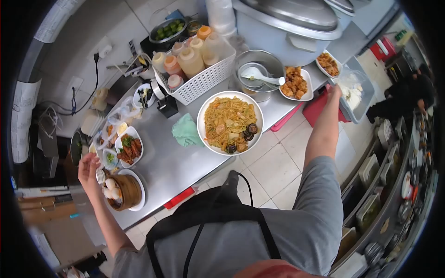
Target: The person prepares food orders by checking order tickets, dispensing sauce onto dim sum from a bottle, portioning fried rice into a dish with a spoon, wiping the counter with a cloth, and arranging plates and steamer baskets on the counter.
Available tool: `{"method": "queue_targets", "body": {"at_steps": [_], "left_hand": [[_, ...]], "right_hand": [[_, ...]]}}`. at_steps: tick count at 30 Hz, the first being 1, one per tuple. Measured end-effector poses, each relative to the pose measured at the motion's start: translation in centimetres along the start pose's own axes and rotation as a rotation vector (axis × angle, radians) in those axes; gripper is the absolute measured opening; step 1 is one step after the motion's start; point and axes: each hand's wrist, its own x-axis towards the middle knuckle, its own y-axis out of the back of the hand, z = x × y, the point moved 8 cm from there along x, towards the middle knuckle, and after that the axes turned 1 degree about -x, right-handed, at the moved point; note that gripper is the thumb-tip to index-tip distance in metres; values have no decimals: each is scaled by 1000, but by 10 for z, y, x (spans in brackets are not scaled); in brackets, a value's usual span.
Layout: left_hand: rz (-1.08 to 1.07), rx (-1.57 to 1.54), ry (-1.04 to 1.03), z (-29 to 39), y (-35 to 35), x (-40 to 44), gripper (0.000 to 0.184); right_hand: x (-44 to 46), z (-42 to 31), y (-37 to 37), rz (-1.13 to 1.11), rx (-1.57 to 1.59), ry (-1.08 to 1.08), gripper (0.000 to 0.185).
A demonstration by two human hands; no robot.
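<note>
**White plate at our right fingertips**

Our right hand [333,91] is at the near edge of the plate [326,74] of fried pieces, at the counter's right end; from this angle we cannot tell whether its fingers are clamped on it. Our left hand [89,167] looks empty, fingers curled and slightly apart, near the steamer [133,191].

We judge the plate stiff, fairly light and perhaps slick; best held by the rim, level, since the pieces lie loose. The steamer's bamboo wall should grip well.

Around the plate, the tub [367,69] and cooker [278,37] crowd it; the noodles [227,120] sit mid-counter.
</note>
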Motion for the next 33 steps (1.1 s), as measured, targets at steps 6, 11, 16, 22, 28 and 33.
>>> {"method": "queue_targets", "body": {"at_steps": [6,11,16,22,28,33], "left_hand": [[54,128,22,22,-24,5,17],[126,121,3,27,-15,4,16],[57,75,104,4,-14,1,18],[-437,92,57,-31,-104,-14,19],[-966,-371,104,-27,-211,-56,39],[-1082,-786,274,-11,-171,-59,54]], "right_hand": [[91,26,-56,-416,18,18,37],[95,2,-42,-428,-100,107,35],[39,-67,17,-294,-294,283,34],[-98,-157,62,-312,-542,416,32],[-305,-137,38,-554,-756,320,38],[-526,-1,-24,-954,-788,169,36]]}}
